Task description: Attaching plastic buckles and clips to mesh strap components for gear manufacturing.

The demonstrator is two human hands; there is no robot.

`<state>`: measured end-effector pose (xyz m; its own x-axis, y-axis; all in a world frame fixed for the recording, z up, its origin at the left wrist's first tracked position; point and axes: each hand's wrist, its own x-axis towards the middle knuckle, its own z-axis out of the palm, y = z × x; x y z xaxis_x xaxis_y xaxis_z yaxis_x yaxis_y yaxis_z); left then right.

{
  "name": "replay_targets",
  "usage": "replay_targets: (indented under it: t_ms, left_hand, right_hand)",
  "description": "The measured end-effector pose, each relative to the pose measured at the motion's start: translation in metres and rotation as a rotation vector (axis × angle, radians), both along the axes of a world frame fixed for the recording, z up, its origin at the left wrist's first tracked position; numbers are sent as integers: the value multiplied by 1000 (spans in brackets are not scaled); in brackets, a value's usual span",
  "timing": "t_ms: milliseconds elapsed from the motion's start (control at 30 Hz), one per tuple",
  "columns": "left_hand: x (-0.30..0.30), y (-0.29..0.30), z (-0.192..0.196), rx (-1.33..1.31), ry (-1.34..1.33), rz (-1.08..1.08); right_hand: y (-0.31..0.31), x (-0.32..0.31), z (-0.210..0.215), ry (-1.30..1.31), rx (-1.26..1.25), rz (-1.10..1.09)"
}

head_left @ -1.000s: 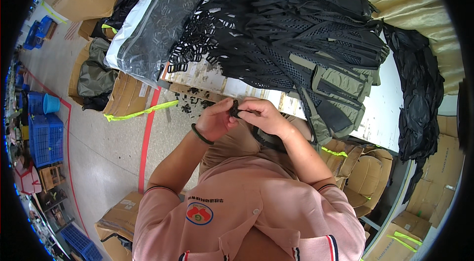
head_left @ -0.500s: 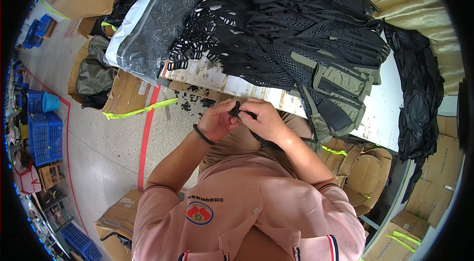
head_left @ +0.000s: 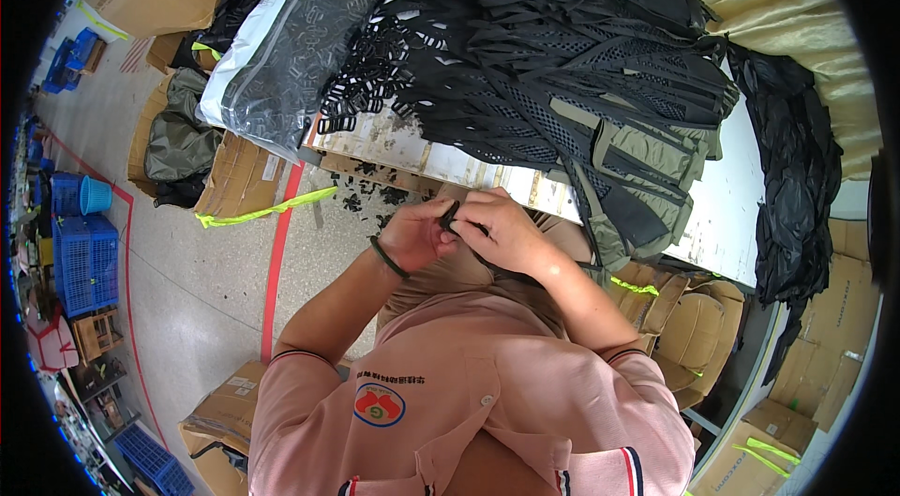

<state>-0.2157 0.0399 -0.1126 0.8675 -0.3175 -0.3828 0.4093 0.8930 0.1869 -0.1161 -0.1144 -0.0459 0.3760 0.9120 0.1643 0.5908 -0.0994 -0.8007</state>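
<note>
Above my lap, my left hand (head_left: 414,235) is closed on a small black buckle (head_left: 450,214), mostly covered by the fingers. My right hand (head_left: 504,232) pinches a black strap (head_left: 474,227) right beside it, and the two hands nearly touch. Whether the strap runs through the buckle is too small to make out. Beyond the hands, a heap of black mesh shoulder straps (head_left: 525,74) with loose webbing ends covers the white table (head_left: 727,238). Loose black buckles (head_left: 361,88) lie to its left.
A clear plastic bag of black buckles (head_left: 295,55) rests at the table's left corner. Small black pieces (head_left: 370,188) litter the floor below. Open cardboard boxes (head_left: 246,175) stand to the left and more boxes (head_left: 698,332) to the right. Black fabric (head_left: 792,177) hangs at the table's right end.
Both hands stay close together over my lap. The right hand's fingers have shifted slightly around the strap, and the buckle has turned a little in the left fingers.
</note>
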Motion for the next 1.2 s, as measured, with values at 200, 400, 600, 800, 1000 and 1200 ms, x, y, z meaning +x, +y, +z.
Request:
replay_targets:
  t_ms: [200, 400, 600, 800, 1000, 1200]
  left_hand:
    - [3, 0, 5, 83, 8, -2]
    - [7, -1, 14, 200, 19, 123]
    - [4, -5, 21, 291, 38, 198]
    - [8, -8, 29, 650, -28, 299]
    - [4, -5, 19, 1094, -162, 334]
    - [-3, -11, 16, 1174, -168, 431]
  right_hand:
    - [1, -8, -7, 159, -24, -157]
    - [3, -15, -13, 245, 84, -391]
    - [5, -8, -5, 435, 133, -290]
    - [7, -11, -15, -218, 173, -335]
    - [8, -18, -23, 766, 150, -249]
    - [11, -14, -38, 999, 106, -363]
